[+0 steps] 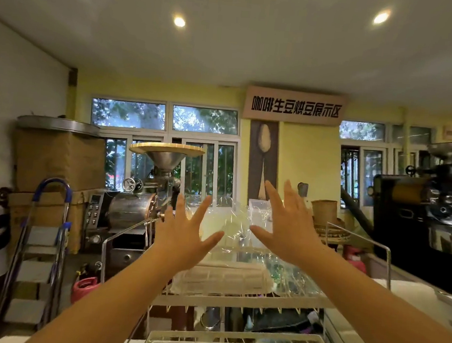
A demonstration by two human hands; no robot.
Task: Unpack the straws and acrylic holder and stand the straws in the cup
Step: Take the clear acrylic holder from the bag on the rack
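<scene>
Left hand (184, 232): raised, fingers spread, holding nothing.
Right hand (287, 226): raised, fingers spread, holding nothing.
Clear wrap (238, 221): crinkled between and behind both hands; contact unclear.
Straws (223, 279): pale wrapped bundle on the wire rack (235, 299), below the hands.
Acrylic holder: hard to make out.
Rack rails: rise on both sides.

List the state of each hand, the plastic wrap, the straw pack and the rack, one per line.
left hand: open, fingers spread, holding nothing
right hand: open, fingers spread, holding nothing
clear plastic wrap: crumpled, standing up on the rack between the hands
straw pack: lying flat on the rack, apparently wrapped
wire rack: upright, carrying the wrap and the pack
acrylic holder: cannot tell it apart
</scene>
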